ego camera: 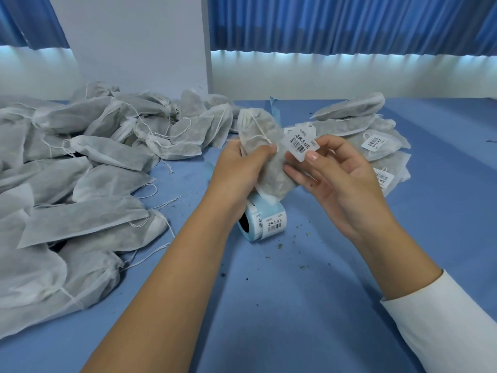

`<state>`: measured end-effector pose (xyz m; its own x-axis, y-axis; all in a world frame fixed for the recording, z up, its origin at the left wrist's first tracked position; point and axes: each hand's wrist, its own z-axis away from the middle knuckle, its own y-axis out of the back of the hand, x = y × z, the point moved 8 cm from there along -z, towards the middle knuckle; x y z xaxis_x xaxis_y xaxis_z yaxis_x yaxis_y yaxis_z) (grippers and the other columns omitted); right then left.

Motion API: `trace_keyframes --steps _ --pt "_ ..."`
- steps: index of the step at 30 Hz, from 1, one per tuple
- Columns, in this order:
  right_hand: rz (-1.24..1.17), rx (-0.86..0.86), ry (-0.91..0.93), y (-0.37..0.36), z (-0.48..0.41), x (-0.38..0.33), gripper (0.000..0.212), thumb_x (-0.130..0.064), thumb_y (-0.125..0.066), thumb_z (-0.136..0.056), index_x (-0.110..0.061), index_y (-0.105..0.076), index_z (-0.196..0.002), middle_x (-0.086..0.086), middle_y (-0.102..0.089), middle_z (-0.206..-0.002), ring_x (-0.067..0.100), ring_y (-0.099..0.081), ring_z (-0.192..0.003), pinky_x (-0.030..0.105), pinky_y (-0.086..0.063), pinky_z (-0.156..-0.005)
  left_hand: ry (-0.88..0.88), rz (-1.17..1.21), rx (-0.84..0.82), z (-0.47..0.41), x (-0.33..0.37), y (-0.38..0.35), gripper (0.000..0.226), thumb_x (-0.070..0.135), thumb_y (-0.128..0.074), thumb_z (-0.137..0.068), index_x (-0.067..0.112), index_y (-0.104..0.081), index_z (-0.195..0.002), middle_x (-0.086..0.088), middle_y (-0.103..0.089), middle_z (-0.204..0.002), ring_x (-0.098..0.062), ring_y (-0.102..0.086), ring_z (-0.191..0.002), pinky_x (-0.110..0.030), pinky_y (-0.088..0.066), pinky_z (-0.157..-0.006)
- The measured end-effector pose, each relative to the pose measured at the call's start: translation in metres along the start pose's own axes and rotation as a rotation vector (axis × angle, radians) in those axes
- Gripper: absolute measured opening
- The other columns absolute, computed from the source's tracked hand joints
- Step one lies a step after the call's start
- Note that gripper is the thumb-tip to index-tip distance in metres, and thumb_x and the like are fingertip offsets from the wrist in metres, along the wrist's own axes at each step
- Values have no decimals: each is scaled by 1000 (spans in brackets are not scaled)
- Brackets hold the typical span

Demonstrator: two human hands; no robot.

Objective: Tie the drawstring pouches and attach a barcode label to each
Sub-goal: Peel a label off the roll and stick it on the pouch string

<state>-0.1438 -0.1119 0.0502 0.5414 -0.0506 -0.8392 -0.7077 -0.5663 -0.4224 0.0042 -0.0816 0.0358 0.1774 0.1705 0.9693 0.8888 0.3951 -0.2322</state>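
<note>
My left hand grips a filled white drawstring pouch upright above the table, thumb pressing its drawstring against the fabric. My right hand pinches a white barcode label between thumb and fingers, right beside the pouch. Below both hands a roll of barcode labels lies on the blue table, partly hidden by the pouch.
A big heap of pouches without labels fills the left side. A smaller pile of labelled pouches lies at the back right. Bits of dried herb are scattered on the table. A white wall and blue curtains stand behind.
</note>
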Motion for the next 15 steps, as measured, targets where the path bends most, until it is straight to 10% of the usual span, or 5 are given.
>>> trace_keyframes --steps 8,15 --pt "300 69 99 5 1 -19 22 -2 -60 -93 -21 -62 -103 -10 -68 -78 9 -56 -69 23 -45 -66 -1 -129 34 -1 -1 6 49 21 -78 -66 12 -65 -112 -7 -76 -101 -22 -73 -92 -40 -59 -85" --pt "491 10 179 1 2 -25 40 3 -58 -93 -15 -46 -126 -4 -63 -78 22 -54 -86 23 -48 -83 -28 -296 -139 2 1 -2 41 13 -85 -75 18 -60 -107 -1 -78 -89 -16 -75 -84 -33 -60 -76"
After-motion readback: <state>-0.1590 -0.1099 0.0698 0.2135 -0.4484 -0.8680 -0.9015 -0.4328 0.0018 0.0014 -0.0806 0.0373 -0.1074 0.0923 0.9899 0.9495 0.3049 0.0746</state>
